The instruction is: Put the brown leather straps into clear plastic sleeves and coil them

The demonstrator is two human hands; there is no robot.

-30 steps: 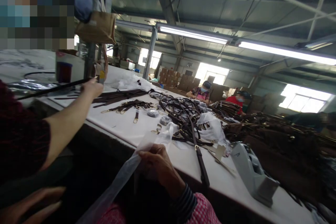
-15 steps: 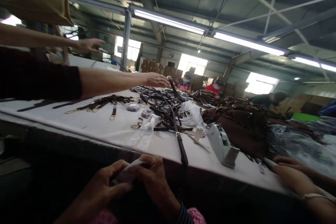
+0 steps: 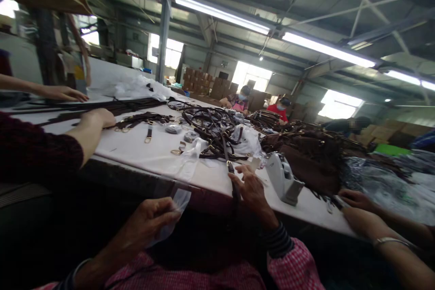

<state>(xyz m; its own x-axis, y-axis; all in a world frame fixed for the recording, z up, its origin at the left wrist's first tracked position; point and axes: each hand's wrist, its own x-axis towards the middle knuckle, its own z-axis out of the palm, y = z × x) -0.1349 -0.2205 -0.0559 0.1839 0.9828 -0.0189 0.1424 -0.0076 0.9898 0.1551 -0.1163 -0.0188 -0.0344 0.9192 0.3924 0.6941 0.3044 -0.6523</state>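
My left hand (image 3: pixel 154 217) is closed around a clear plastic bag (image 3: pixel 182 200), held in front of the table edge. The bag's free end sticks out past the fingers. My right hand (image 3: pixel 252 191) reaches over the edge to a dark brown leather strap (image 3: pixel 225 152) with a gold buckle. Its thumb and fingertips lie at the strap just below the buckle, with the fingers apart. Whether they press on it I cannot tell. The strap runs down from a tangled pile of similar straps (image 3: pixel 207 122) and overhangs the edge.
A grey tape dispenser (image 3: pixel 280 179) stands right of my right hand. Brown bags (image 3: pixel 306 163) are heaped behind it. A co-worker's hands (image 3: pixel 360 210) work at the right edge; another co-worker's arms (image 3: pixel 91 127) reach in from the left over laid-out straps. Loose plastic (image 3: pixel 246 142) lies by the pile.
My hands have come apart; the right let go of the plastic bag and moved up to the strap. The left co-worker's arms have drawn back from the pile toward the left.
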